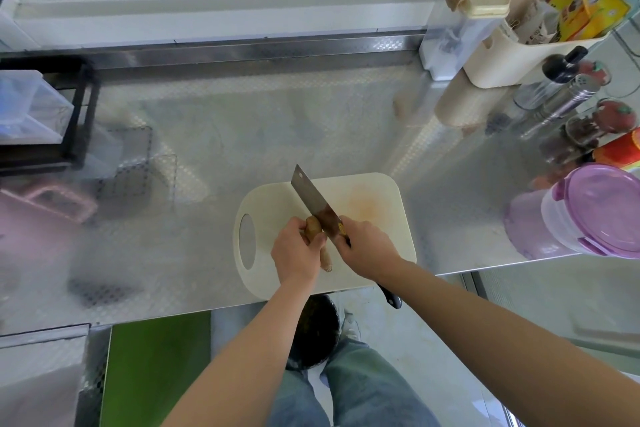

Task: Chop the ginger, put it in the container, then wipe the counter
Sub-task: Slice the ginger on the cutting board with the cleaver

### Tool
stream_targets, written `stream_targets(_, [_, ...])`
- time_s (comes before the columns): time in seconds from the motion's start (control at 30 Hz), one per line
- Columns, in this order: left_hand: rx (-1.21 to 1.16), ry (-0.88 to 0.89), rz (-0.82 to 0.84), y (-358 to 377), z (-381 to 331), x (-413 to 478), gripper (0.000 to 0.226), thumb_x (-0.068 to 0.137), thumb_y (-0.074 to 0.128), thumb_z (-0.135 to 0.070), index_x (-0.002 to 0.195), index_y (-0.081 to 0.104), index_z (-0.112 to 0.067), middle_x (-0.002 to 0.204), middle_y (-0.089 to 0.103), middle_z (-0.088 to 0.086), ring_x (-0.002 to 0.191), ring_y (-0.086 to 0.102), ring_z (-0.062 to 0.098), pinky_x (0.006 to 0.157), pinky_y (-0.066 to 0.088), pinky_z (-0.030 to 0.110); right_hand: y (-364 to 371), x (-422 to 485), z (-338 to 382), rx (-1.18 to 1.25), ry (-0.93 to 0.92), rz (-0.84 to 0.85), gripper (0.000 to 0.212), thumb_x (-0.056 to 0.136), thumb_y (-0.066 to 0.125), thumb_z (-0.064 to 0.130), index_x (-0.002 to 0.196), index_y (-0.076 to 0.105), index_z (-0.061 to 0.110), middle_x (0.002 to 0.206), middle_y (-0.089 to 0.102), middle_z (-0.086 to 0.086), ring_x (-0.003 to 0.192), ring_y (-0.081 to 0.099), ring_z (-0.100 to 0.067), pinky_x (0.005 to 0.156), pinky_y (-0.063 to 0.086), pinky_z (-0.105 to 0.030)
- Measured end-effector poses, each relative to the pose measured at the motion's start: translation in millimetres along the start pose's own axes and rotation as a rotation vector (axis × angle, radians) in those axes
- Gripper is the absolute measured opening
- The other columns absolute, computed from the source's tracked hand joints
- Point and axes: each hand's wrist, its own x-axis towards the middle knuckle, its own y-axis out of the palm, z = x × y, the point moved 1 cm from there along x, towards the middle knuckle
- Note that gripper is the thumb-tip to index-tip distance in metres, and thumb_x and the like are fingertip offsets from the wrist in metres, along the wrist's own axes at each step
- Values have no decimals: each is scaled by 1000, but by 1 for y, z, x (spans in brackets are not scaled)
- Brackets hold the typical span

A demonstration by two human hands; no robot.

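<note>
- Ginger (313,228): knobbly tan piece lying on the cream cutting board (377,204), toward the near edge, lower tip poking out below the left hand (296,251).
- Left hand: curled round the ginger, fingers over the top and thumb on the blade side, pinning it to the board.
- Right hand (367,250): wrapped tight round the grip of a cleaver (311,198), black butt of the handle sticking out past the wrist, over the counter's front edge.
- Cleaver blade: pointing away and to the left, tilted, flat side right up against the ginger just beside the left thumb. Can't tell whether the edge is biting in.
- Hands close together, ginger sandwiched between them.
- Container (595,215): clear tub with a purple clip lid sitting on it, well apart to the right on the steel counter (311,121).
- Writing: yellow box (585,7) in the cream caddy top right, some print on it, way too blurry to read.
</note>
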Motion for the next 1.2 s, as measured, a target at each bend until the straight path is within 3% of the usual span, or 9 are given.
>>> stream_targets(0.13, [15, 2, 10, 0, -2, 1, 20, 80, 73, -24, 81, 54, -19, 67, 60, -5, 69, 62, 21, 67, 53, 37, 3, 0, -1, 28, 19, 27, 12, 95, 40, 22, 90, 46, 13, 72, 53, -8, 63, 50, -27, 54, 36, -31])
stream_targets(0.3, [62, -18, 11, -4, -5, 0, 18, 83, 70, -24, 83, 53, -19, 67, 59, -5, 70, 58, 19, 64, 35, 27, -6, -4, -7, 17, -19, 40, 21, 98, 40, 30, 81, 42, 17, 64, 47, -2, 57, 45, -23, 50, 31, -29])
stream_targets(0.53, [55, -7, 11, -3, -6, -1, 19, 83, 70, -22, 83, 52, -19, 65, 53, -9, 64, 51, 12, 61, 31, 25, 9, 4, 0, 2, 15, 43, 13, 95, 40, 22, 96, 47, 11, 75, 54, -9, 67, 53, -30, 57, 40, -33])
stream_targets(0.63, [71, 13, 12, -4, -6, -1, 19, 83, 70, -22, 82, 51, -20, 65, 52, -9, 63, 50, 12, 57, 29, 24, 13, 5, 3, -19, 20, 15, 12, 96, 39, 21, 95, 45, 10, 73, 50, -7, 66, 51, -30, 57, 36, -32])
stream_targets(0.73, [105, 50, 35, -6, -1, 1, 17, 84, 68, -26, 83, 52, -23, 67, 55, -8, 62, 50, 6, 55, 33, 18, 10, 13, 10, -29, 13, -8, 13, 97, 39, 21, 100, 45, 10, 75, 49, -7, 67, 49, -29, 57, 35, -33])
stream_targets(0.8, [177, 122, 66, -10, 6, 4, 9, 87, 63, -32, 90, 56, -28, 71, 61, -6, 65, 55, 8, 63, 43, 25, 6, 22, 14, -12, 9, -14, 10, 96, 39, 21, 97, 43, 11, 77, 49, -7, 67, 49, -30, 57, 36, -34])
stream_targets(0.93, [345, 254, 39, -23, 11, 10, 28, 86, 63, -35, 113, 60, -26, 90, 63, -5, 79, 59, 14, 67, 42, 27, -9, 23, 7, 98, 6, -44, 13, 97, 42, 21, 86, 40, 13, 70, 51, -8, 60, 48, -29, 50, 33, -31])
stream_targets(1.07, [385, 302, -7, -24, 6, 9, 18, 88, 63, -29, 105, 58, -25, 89, 60, -5, 77, 59, 15, 62, 40, 26, -24, 9, -1, 56, -63, -32, 17, 95, 46, 25, 81, 43, 15, 61, 48, -2, 56, 45, -27, 50, 31, -31])
stream_targets(1.2, [379, 333, -50, -22, 5, 6, 20, 89, 64, -19, 108, 63, -20, 93, 60, 1, 83, 57, 18, 69, 39, 24, -29, 6, -3, -38, -104, -13, 16, 93, 45, 21, 79, 38, 14, 59, 41, -2, 58, 43, -31, 53, 33, -32])
